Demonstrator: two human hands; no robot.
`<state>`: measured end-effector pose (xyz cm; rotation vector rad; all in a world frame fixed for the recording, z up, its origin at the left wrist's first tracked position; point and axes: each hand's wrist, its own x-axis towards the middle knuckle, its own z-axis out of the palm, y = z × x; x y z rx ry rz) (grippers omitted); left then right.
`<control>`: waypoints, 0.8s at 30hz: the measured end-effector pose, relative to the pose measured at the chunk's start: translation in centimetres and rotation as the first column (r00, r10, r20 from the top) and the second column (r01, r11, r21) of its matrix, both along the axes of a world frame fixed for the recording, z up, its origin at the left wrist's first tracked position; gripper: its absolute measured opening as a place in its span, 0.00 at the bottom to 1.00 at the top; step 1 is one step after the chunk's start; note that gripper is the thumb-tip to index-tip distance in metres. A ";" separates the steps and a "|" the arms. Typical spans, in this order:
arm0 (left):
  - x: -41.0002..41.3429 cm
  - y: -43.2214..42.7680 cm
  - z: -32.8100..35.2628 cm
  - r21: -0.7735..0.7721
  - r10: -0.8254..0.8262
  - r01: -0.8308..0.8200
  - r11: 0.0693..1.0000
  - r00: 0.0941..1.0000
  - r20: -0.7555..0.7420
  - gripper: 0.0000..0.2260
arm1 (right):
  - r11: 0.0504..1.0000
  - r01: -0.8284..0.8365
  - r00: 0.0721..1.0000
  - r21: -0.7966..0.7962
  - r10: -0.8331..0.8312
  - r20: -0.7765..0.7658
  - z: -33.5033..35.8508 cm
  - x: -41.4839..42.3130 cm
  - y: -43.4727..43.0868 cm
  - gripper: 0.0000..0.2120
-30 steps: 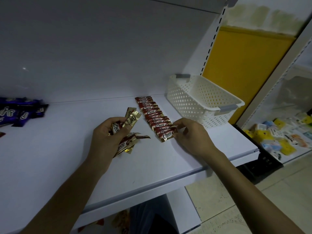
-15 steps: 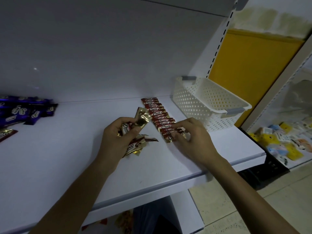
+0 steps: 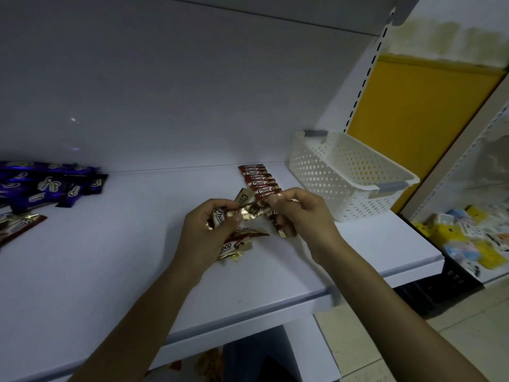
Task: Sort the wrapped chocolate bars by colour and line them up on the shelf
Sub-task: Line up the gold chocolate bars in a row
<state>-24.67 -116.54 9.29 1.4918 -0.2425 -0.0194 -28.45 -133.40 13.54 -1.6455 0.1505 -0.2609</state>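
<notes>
Foil bar (image 3: 252,212), crinkled, gold, oblong

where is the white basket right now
In the head view, the white perforated basket sits at the right end of the shelf, just right of the row of red Choco bars and beyond the right hand.

One wide-angle camera sits on the person's head and looks forward and down onto the white shelf (image 3: 110,271) from close range. Both forearms rise from the bottom edge, and the left hand (image 3: 209,230) and right hand (image 3: 305,216) meet near the middle. The back panel (image 3: 192,92) fills the top. A basket (image 3: 358,172) and the floor (image 3: 468,340) lie at the right.
</notes>
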 end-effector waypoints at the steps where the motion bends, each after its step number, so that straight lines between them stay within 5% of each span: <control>1: 0.1 0.0 -0.1 -0.009 0.013 -0.013 1.000 1.000 -0.015 0.10 | 0.999 -0.002 1.000 0.047 0.003 -0.011 0.1 -0.3 -0.2 0.05; 6: 0.2 0.1 -0.2 -0.012 0.030 -0.030 0.999 0.998 -0.046 0.09 | 0.975 -0.060 0.997 0.216 0.067 -0.024 0.4 -1.3 -1.3 0.05; 9: 0.2 0.1 -0.2 -0.008 0.029 -0.029 1.000 0.998 -0.054 0.08 | 0.994 -0.016 1.000 0.105 0.015 0.013 0.2 -2.2 -2.1 0.02; 12: 0.2 0.1 -0.2 0.002 0.032 -0.032 0.999 0.998 -0.056 0.07 | 1.000 -0.005 1.000 0.029 0.005 0.023 -0.3 -2.7 -3.0 0.09; 21: 0.0 0.1 0.0 0.002 0.039 -0.039 0.999 0.996 -0.082 0.06 | 0.997 0.041 0.999 0.063 -0.041 0.002 -1.3 -2.9 -4.6 0.06; 24: 0.0 0.1 0.0 0.003 0.036 -0.036 0.999 0.996 -0.082 0.06 | 0.977 0.001 0.995 -0.211 0.019 0.096 -1.0 -3.2 -5.9 0.06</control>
